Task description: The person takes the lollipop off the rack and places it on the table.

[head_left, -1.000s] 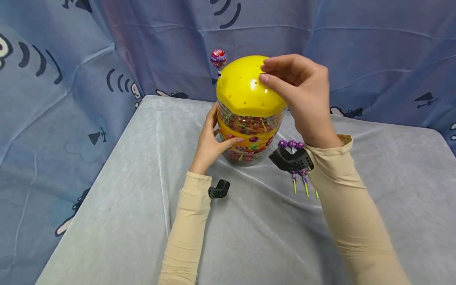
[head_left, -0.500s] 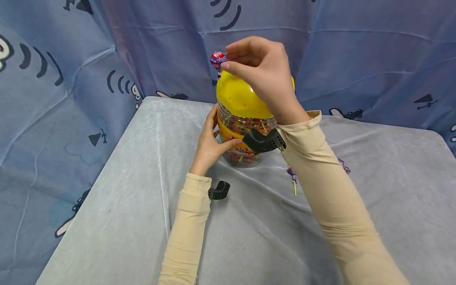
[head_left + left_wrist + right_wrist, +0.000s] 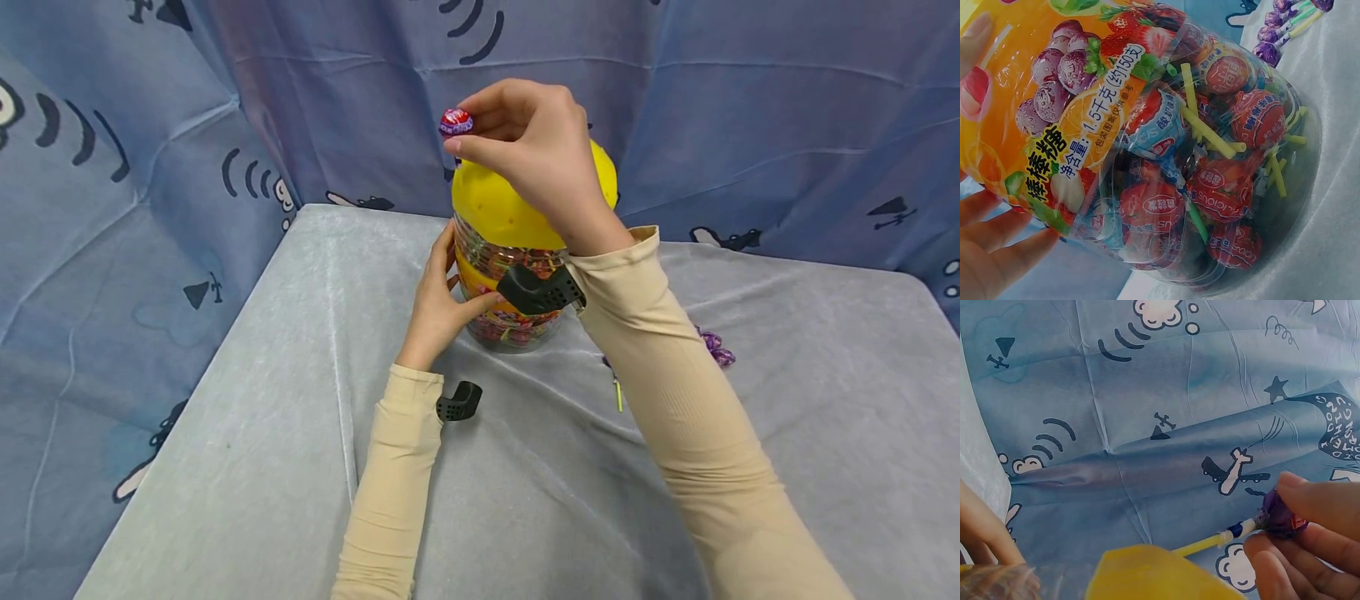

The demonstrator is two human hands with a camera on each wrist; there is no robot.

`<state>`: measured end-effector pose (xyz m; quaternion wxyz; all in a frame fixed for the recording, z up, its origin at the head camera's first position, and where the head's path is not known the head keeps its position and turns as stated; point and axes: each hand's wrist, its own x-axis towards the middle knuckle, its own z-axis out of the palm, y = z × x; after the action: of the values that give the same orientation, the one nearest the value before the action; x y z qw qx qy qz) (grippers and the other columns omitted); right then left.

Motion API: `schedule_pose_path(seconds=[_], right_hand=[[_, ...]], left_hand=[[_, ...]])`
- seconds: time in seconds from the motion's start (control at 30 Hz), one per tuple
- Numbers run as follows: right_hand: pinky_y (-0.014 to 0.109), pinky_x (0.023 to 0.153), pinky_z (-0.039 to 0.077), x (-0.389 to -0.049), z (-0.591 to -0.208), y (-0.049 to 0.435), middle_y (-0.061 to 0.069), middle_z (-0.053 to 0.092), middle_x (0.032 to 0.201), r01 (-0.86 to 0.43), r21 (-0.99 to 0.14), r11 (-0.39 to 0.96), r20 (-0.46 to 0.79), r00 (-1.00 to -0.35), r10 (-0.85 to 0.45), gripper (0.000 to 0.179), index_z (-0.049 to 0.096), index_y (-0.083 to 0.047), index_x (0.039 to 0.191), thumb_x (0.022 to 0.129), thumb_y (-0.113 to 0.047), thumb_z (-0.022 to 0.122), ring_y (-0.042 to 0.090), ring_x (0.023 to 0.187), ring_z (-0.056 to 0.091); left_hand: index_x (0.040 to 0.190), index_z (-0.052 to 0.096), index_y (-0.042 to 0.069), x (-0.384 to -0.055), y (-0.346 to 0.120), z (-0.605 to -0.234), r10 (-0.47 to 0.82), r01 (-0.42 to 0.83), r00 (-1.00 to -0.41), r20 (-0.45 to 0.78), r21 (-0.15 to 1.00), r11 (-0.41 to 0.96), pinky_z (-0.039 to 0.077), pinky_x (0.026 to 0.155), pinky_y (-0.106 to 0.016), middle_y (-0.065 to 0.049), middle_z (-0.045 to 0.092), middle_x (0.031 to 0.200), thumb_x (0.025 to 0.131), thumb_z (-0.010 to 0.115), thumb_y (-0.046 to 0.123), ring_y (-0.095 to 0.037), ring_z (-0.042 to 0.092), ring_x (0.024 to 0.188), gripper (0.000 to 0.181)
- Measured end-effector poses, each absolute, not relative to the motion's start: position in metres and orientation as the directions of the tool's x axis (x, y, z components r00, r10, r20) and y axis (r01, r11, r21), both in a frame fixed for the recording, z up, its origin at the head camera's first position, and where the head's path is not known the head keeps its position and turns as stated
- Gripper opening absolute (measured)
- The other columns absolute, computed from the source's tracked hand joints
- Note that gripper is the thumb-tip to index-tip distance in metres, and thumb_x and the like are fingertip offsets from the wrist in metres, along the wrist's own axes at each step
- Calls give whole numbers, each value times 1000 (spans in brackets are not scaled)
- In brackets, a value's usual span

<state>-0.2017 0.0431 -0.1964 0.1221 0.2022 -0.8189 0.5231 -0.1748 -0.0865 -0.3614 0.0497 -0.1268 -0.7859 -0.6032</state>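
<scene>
A clear plastic jar (image 3: 498, 333) full of wrapped lollipops (image 3: 1154, 206), with an orange printed label (image 3: 1072, 81) and a yellow domed lid (image 3: 480, 204), stands on the table. My left hand (image 3: 437, 312) grips its left side, thumb across the front and fingers round behind. Over the lid, my right hand (image 3: 543, 158) pinches the purple and red wrapped head of one lollipop (image 3: 1282, 519) between thumb and fingers. Its yellow stick (image 3: 1196, 547) points down to the lid's edge, where the lower end is hidden behind the lid in the right wrist view.
Several purple-wrapped lollipops (image 3: 718, 350) lie on the grey cloth (image 3: 285, 400) right of the jar, partly hidden by the right sleeve (image 3: 697, 433). A blue printed curtain (image 3: 780, 125) hangs behind and left of the table.
My right hand has moved left from over the lid's right side to the upright lollipop and now pinches its head. The left hand and the jar have stayed put.
</scene>
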Motion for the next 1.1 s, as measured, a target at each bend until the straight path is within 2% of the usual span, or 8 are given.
schedule_pose_path(seconds=[0.17, 0.43, 0.77, 1.1], right_hand=[[24, 81, 51, -202, -198, 45, 8, 70, 97, -475, -822, 314, 436, -880, -189, 27, 70, -1, 104, 81, -14, 76, 13, 82, 66], [29, 86, 50, -202, -201, 52, 10, 68, 92, -500, -865, 27, 492, -859, -139, 24, 70, 3, 104, 82, -4, 73, 22, 85, 63], [33, 87, 51, -194, -201, 68, 16, 64, 97, -368, -887, -279, 410, -906, -106, 17, 70, 4, 100, 83, 4, 67, 27, 89, 59], [27, 78, 53, -176, -211, 98, 20, 61, 101, -298, -848, -437, 364, -929, -72, 18, 68, 9, 101, 83, 6, 66, 26, 85, 57]], left_hand=[[153, 13, 19, -174, -86, -360, 140, 258, -963, 230, 936, 237, 33, 108, -38, -3, 21, 154, 78, 79, 16, -19, 28, 137, 100], [153, 11, 20, -175, -84, -361, 134, 256, -964, 228, 932, 255, 34, 107, -38, -1, 20, 154, 79, 78, 23, -16, 28, 137, 100], [153, 11, 19, -174, -83, -362, 137, 257, -964, 229, 934, 249, 33, 107, -40, -2, 21, 154, 79, 79, 21, -17, 27, 138, 100], [153, 11, 19, -174, -83, -361, 132, 264, -962, 238, 933, 243, 33, 107, -40, -3, 21, 154, 78, 79, 20, -17, 26, 138, 101]])
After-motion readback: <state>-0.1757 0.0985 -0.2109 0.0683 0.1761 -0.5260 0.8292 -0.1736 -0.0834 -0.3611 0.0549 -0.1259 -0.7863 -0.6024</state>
